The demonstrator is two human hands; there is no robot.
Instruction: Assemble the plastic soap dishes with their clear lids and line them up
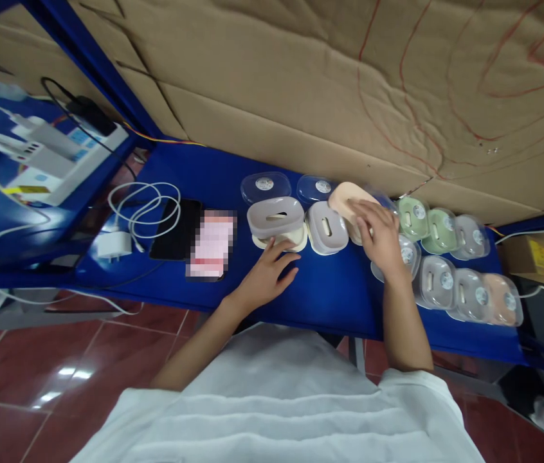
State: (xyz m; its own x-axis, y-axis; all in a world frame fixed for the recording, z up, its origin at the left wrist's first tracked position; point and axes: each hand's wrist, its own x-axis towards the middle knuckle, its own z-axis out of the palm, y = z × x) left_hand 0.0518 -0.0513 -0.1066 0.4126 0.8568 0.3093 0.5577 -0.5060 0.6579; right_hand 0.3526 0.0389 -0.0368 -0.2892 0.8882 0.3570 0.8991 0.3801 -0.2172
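Observation:
My left hand [272, 271] is open, its fingers spread at the front edge of a cream oval base [296, 239]. On that base, shifted back, sits a grey oval tray [276, 218] with a slot in its bottom. Beside them stands another slotted grey oval tray [328, 226]. My right hand [378, 231] is closed on a peach oval plastic piece [349, 194], raised and tilted above the row. Part of what lies under this hand is hidden. Two clear oval lids, one on the left [265, 188] and one on the right [317, 188], lie behind the trays.
Several clear-lidded oval boxes, green [438, 230], grey [437, 281] and peach [502, 299], stand at the right of the blue table [323, 289]. A phone [213, 244], a black flat object [170, 235] and a white charger [114, 244] with cable lie left. Cardboard [272, 96] walls the back.

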